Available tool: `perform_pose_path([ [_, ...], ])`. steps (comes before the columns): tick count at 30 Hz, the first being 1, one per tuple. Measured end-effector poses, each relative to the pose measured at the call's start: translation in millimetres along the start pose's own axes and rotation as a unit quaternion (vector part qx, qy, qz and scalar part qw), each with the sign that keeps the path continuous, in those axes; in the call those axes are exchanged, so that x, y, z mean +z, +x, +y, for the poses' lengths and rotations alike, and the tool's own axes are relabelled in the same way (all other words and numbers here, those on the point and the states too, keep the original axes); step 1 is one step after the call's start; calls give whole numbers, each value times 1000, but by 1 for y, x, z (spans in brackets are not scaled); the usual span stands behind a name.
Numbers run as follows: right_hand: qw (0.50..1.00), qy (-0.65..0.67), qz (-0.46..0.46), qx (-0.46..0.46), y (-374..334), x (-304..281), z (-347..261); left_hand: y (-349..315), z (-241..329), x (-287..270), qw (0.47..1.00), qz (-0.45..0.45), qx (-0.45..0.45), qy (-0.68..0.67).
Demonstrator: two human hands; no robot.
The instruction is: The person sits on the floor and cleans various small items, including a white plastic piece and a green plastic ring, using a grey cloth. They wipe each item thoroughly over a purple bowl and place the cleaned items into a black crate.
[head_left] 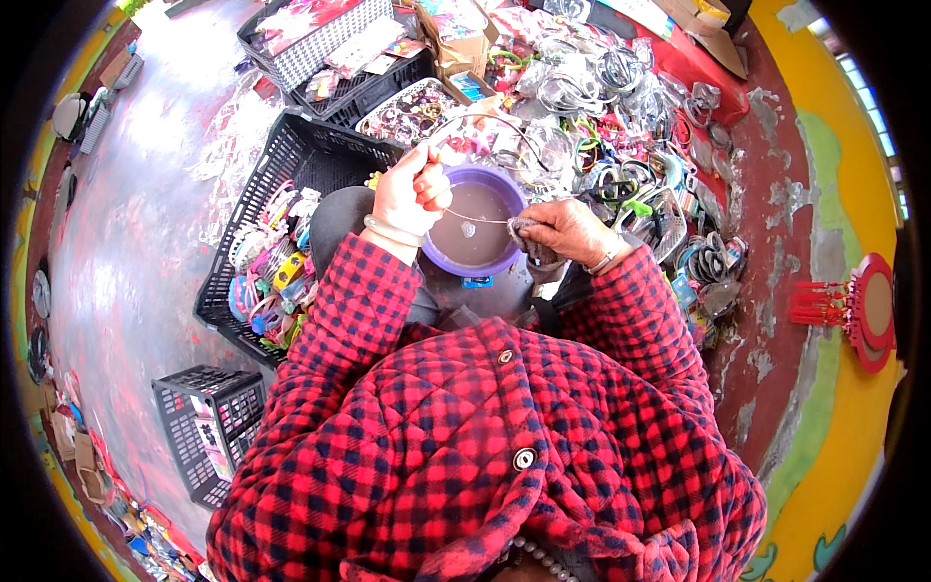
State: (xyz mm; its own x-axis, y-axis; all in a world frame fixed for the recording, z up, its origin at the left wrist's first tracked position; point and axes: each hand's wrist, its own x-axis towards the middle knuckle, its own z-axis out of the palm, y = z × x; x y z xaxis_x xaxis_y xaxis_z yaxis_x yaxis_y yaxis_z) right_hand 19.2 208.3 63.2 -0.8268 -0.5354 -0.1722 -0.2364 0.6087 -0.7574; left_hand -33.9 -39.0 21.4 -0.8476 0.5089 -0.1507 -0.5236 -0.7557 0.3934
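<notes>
My left hand (415,190) is closed on a thin wire headband (504,126) that arcs up over a purple bowl (475,225) of murky water. My right hand (565,228) grips a small grey cloth (531,242) at the bowl's right rim, pinching the band's lower end. Both sleeves are red and black checked. The bowl sits just past my knees, between my two hands.
A black crate (281,165) of colourful hair clips stands at my left. A heap of headbands and bangles in clear wrappers (621,107) spreads ahead and to the right. A smaller black crate (208,427) sits lower left. A red round ornament (868,310) lies at the right.
</notes>
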Motion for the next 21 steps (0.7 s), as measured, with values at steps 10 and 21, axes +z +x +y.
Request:
perform_pose_path([
  [10, 960, 244, 139, 10, -11, -14, -10, -2, -8, 7, 981, 4, 12, 192],
  [21, 771, 593, 229, 41, 22, -10, -30, 3, -39, 6, 882, -57, 117, 453],
])
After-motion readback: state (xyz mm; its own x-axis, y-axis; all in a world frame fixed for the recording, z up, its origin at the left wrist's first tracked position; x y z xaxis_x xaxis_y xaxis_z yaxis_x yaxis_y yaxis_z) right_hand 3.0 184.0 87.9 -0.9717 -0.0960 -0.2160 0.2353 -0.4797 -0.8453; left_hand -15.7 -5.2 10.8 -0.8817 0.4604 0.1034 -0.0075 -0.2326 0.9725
